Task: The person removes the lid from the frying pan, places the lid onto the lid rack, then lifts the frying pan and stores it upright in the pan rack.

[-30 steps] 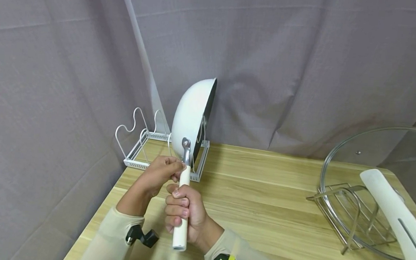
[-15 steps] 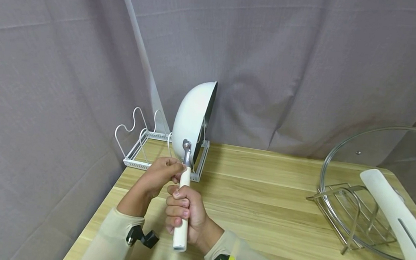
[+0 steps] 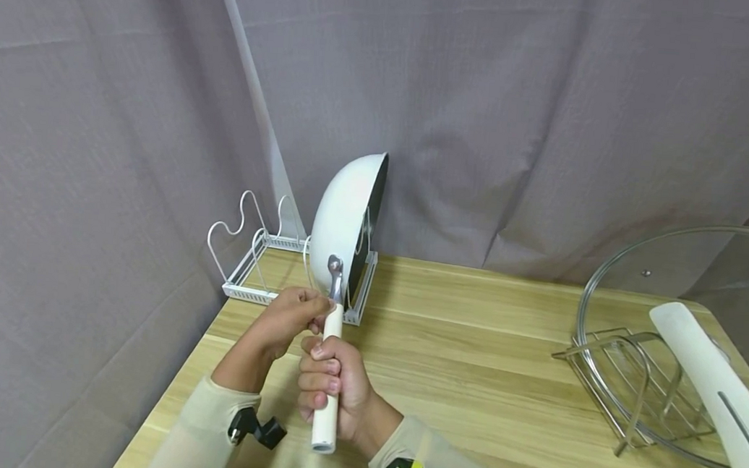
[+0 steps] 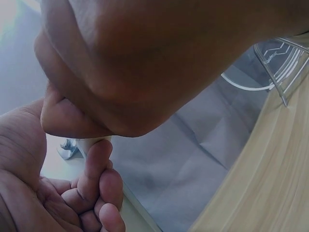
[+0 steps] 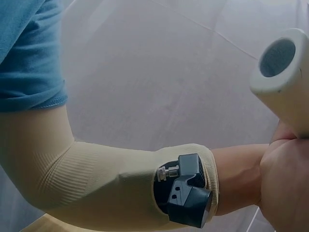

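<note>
A white wok (image 3: 343, 210) with a dark inside stands on its side in a white wire rack (image 3: 240, 293), its metal-jointed handle (image 3: 324, 430) pointing toward me. My right hand (image 3: 346, 384) wraps its fingers round the middle of that handle. Just ahead of it, my left hand (image 3: 290, 314) pinches the handle's upper end by the metal joint, thumb on top. In the left wrist view the right fist (image 4: 111, 82) looms over the curled left fingers (image 4: 96, 164). The handle's hollow butt (image 5: 285, 96) shows in the right wrist view.
On the right, a large glass lid with a long white grip (image 3: 706, 388) leans in a metal wire stand (image 3: 644, 387). The wooden tabletop (image 3: 470, 357) meets a grey curtain (image 3: 473, 125) behind and at the left. The white rack's left slots hold nothing.
The wok has sunk slightly in the rack, its top rim a little lower than before. Both hands keep their hold, the left easing slightly toward me with the handle's upper end.
</note>
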The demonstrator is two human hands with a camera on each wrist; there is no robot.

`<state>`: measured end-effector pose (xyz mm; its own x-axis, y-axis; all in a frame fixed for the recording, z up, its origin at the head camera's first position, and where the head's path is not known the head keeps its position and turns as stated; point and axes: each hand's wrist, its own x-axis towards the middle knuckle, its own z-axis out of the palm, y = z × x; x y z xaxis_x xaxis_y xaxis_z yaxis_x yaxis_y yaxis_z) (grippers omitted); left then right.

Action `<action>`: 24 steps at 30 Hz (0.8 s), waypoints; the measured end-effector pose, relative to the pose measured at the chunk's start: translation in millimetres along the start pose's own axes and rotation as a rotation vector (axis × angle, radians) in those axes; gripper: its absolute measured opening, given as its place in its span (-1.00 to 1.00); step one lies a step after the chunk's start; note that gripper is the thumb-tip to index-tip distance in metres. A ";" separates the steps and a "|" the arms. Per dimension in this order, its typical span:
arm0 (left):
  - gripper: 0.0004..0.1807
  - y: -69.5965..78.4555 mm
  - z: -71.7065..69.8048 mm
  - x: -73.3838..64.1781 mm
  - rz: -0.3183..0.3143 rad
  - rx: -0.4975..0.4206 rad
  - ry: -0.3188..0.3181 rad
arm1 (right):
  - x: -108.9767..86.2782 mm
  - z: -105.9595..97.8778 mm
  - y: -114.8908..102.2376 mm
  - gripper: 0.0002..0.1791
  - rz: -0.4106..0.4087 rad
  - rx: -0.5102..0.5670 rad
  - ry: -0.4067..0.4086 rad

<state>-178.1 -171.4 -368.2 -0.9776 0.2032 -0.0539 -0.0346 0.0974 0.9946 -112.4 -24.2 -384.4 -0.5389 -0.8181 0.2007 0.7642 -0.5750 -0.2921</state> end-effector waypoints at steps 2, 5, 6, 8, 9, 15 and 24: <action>-0.80 -0.2 0.5 0.3 0.001 -0.002 0.003 | -0.4 -0.4 -0.3 -0.81 0.002 0.003 -0.002; -0.80 -1.0 1.1 -0.3 -0.002 -0.004 0.004 | -0.8 -1.5 -0.2 -0.82 0.006 0.007 -0.007; -0.79 -1.7 1.2 -0.4 -0.003 -0.004 0.003 | -1.0 -2.2 -0.1 -0.82 0.008 0.009 -0.009; -0.79 -3.2 1.0 -1.0 -0.006 -0.004 0.000 | -1.4 -3.9 0.4 -0.83 0.011 0.011 -0.014; -0.78 -4.1 0.8 -1.2 -0.006 -0.004 -0.003 | -1.6 -4.8 0.5 -0.83 0.012 0.012 -0.015; -0.77 -8.0 0.4 -2.4 -0.004 -0.014 -0.014 | -4.0 -8.7 1.1 -0.84 0.021 -0.019 -0.013; -0.80 -11.7 0.6 -3.3 -0.007 -0.023 -0.040 | -6.3 -14.3 1.6 -0.81 0.031 -0.077 0.034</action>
<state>-174.3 -172.6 -379.7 -0.9682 0.2416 -0.0641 -0.0467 0.0771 0.9959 -112.8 -20.0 -399.4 -0.5284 -0.8339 0.1591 0.7517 -0.5467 -0.3690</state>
